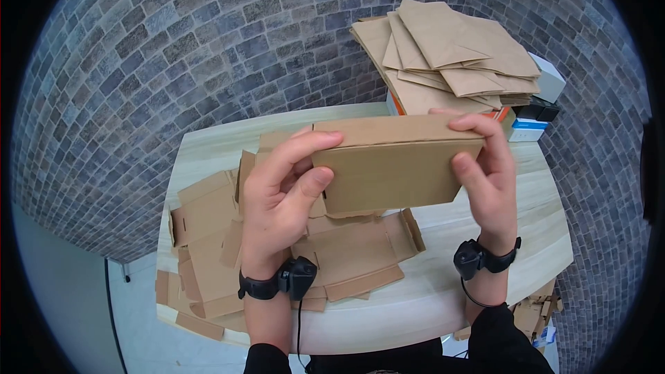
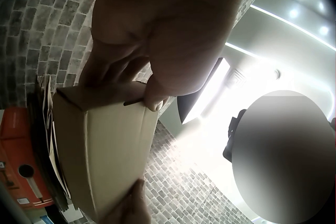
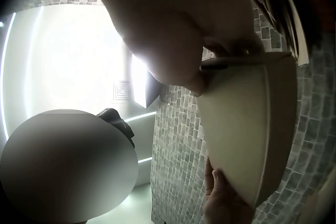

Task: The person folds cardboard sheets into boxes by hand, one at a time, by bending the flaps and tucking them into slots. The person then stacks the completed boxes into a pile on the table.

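Note:
A closed brown cardboard box (image 1: 395,174) is held up above the table between two hands. The left hand (image 1: 280,201) grips its left end, thumb on the near face and index finger along the top edge. At the other end the right hand (image 1: 490,180) pinches the box with thumb and fingers. In the left wrist view the box (image 2: 113,145) shows a long face and a narrow side, with the left hand (image 2: 163,35) at one end. The right wrist view has the box (image 3: 239,124) beneath the right hand (image 3: 173,35).
Flat, partly folded cardboard pieces (image 1: 357,249) lie on the pale table (image 1: 512,256), more of them on its left side (image 1: 211,256). A stack of brown paper sheets or bags (image 1: 450,48) rests at the back right, beside small boxes (image 1: 530,128). Behind is a brick-patterned wall (image 1: 208,41).

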Demonstrator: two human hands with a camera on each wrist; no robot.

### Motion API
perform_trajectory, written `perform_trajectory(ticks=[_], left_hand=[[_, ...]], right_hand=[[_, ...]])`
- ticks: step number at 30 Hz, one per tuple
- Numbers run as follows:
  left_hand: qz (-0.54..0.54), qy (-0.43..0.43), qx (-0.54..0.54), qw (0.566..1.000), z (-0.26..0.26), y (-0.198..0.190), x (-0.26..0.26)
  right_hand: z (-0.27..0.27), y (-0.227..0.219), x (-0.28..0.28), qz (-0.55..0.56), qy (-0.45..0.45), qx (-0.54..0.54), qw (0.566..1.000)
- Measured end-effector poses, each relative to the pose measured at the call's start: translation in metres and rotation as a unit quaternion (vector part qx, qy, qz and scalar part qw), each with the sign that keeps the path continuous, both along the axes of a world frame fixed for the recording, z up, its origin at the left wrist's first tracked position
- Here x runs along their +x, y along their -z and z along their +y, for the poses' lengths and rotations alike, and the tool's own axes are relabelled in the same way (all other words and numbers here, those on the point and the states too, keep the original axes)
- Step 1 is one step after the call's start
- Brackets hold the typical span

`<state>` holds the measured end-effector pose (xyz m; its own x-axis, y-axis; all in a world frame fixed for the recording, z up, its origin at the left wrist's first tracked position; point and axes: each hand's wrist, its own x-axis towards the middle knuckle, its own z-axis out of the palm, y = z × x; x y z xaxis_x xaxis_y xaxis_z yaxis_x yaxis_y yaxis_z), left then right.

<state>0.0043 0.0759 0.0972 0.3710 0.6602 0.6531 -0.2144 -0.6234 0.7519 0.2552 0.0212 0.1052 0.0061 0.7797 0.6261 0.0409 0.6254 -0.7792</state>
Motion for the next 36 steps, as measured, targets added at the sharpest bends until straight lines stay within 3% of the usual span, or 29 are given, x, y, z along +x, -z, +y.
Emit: perform_trajectory(ticks=[1,5,7,9,10,11,12,13,15,16,18,19,21,22,23,25,27,29,31,33,35,36], left_hand=[[0.019,-0.027,0.005,0.999,-0.002,-0.002,-0.001],[-0.012,-0.003,0.029,0.999,-0.010,-0.008,0.002],[0.056,-0.008,-0.007,0.998,-0.016,-0.013,0.001],[0.039,-0.039,0.005,0.998,-0.027,-0.019,0.002],[0.037,-0.079,0.024,0.996,-0.035,-0.024,-0.001],[0.034,-0.117,0.041,0.992,-0.042,-0.029,-0.005],[0.001,-0.100,0.011,0.995,-0.049,-0.033,-0.015],[-0.010,-0.106,0.010,0.994,-0.053,-0.035,-0.028],[0.000,-0.117,0.018,0.993,-0.057,-0.036,-0.061],[-0.003,-0.124,0.016,0.992,-0.058,-0.036,-0.076],[0.020,-0.198,-0.033,0.980,-0.059,-0.031,-0.108],[0.024,-0.208,-0.035,0.977,-0.059,-0.028,-0.124],[0.031,-0.286,-0.117,0.951,-0.053,-0.014,-0.154],[0.038,-0.296,-0.116,0.948,-0.053,-0.005,-0.170],[0.065,-0.301,-0.144,0.941,-0.050,0.005,-0.184],[0.103,-0.308,-0.169,0.930,-0.047,0.018,-0.197],[0.172,-0.327,-0.222,0.902,-0.044,0.030,-0.193],[0.210,-0.306,-0.226,0.900,-0.038,0.036,-0.175],[0.246,-0.276,-0.225,0.901,-0.023,0.042,-0.148],[0.315,-0.263,-0.144,0.901,-0.006,0.050,-0.119],[0.350,-0.290,-0.098,0.885,0.008,0.059,-0.101],[0.394,-0.354,-0.030,0.848,0.018,0.071,-0.097]], right_hand=[[-0.005,-0.003,-0.002,-0.055,0.014,-0.011,0.998],[-0.026,-0.003,0.000,-0.056,0.004,-0.055,0.997],[-0.037,-0.011,-0.007,-0.041,0.004,-0.045,0.998],[-0.060,-0.004,0.010,-0.103,0.076,-0.080,0.989],[-0.068,-0.001,0.020,-0.111,0.069,-0.078,0.988],[-0.076,0.002,0.033,-0.189,0.153,-0.053,0.969],[-0.083,0.005,0.046,-0.265,0.236,-0.023,0.935],[-0.089,0.008,0.058,-0.275,0.231,-0.020,0.933],[-0.097,0.022,0.082,-0.435,0.364,0.061,0.821],[-0.099,0.037,0.098,-0.438,0.356,0.064,0.823],[-0.099,0.074,0.132,-0.543,0.380,0.050,0.748],[-0.099,0.089,0.147,-0.540,0.371,0.053,0.754],[-0.092,0.114,0.175,-0.646,0.348,0.077,0.675],[-0.089,0.126,0.185,-0.666,0.334,0.051,0.665],[-0.088,0.128,0.176,-0.659,0.330,0.053,0.674],[-0.093,0.118,0.151,-0.623,0.355,-0.066,0.694],[-0.085,0.109,0.127,-0.611,0.348,-0.049,0.710],[-0.076,0.104,0.103,-0.460,0.274,-0.082,0.841],[-0.058,0.086,0.075,-0.416,0.181,-0.087,0.887],[-0.030,0.092,0.049,-0.305,0.142,-0.199,0.921],[0.010,0.116,0.039,-0.298,0.110,-0.182,0.931],[0.025,0.116,0.028,-0.255,0.081,-0.279,0.922]])
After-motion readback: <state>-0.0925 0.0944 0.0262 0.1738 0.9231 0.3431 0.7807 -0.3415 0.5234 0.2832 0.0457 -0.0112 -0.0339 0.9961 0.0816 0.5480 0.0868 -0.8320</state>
